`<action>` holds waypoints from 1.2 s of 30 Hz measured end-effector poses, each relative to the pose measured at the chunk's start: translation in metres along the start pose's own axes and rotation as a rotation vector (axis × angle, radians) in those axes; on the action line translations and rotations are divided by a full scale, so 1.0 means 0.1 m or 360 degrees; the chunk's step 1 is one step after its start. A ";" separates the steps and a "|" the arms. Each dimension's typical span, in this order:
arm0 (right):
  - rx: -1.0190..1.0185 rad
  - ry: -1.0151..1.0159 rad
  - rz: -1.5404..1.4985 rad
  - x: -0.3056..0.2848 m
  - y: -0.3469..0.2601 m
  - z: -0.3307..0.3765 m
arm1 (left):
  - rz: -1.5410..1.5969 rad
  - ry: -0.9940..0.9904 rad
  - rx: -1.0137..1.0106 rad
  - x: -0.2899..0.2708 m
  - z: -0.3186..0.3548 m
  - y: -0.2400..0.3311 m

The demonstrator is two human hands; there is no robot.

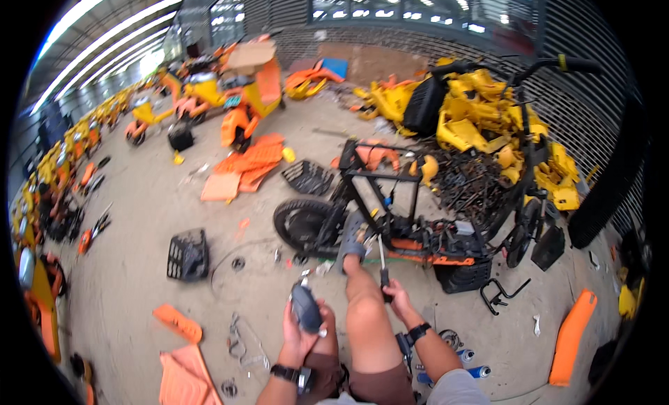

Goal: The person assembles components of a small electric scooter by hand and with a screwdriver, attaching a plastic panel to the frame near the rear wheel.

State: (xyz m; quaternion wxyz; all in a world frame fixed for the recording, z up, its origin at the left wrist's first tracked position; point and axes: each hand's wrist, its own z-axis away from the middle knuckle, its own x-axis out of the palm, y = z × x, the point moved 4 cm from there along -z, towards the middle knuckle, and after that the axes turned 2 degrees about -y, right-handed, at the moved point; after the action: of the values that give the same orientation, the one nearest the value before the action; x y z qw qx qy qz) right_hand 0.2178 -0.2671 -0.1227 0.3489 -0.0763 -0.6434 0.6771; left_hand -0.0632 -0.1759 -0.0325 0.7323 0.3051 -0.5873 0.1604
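Note:
My left hand (298,333) is closed around a dark grey, rounded housing (305,307), held above my lap; its exact kind cannot be made out. The black handle of a long-shafted screwdriver (385,278) is gripped in my right hand (398,300), its shaft pointing away from me toward the scooter. Ahead stands a stripped electric scooter (359,171), its black frame bare and an orange strip along its lower side. My foot, in a grey shoe (348,239), is up against the frame beside the rear wheel (304,227).
Yellow body panels (474,112) and dark metal scraps (470,185) pile up behind the scooter. A black basket (188,255) and orange panels (182,373) lie at left. Blue spray cans (479,371) and a long orange panel (573,339) lie at right. More scooters (244,116) stand farther back.

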 end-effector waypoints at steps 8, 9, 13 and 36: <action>0.0126 -0.0070 -0.0082 0.01 -0.29 0.52 | -0.0143 -0.0073 -0.0067 0.13 0.16 0.23; 0.0182 -0.0025 -0.0008 0.03 -0.45 0.69 | -0.0138 -0.0084 -0.0057 0.13 0.19 0.26; -0.0298 0.0037 0.0174 0.23 -1.27 1.45 | -0.0113 -0.0215 -0.0019 0.05 0.13 0.32; -0.1107 0.0400 0.0774 1.32 -1.25 1.32 | 0.0055 0.0050 -0.0151 -0.23 -0.43 0.14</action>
State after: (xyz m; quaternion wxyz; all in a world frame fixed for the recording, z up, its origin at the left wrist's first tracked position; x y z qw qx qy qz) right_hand 0.0934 -0.3093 0.0594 0.2085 -0.4202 -0.7488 0.4683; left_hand -0.0444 -0.1352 -0.0561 0.7523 0.2571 -0.5878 0.1498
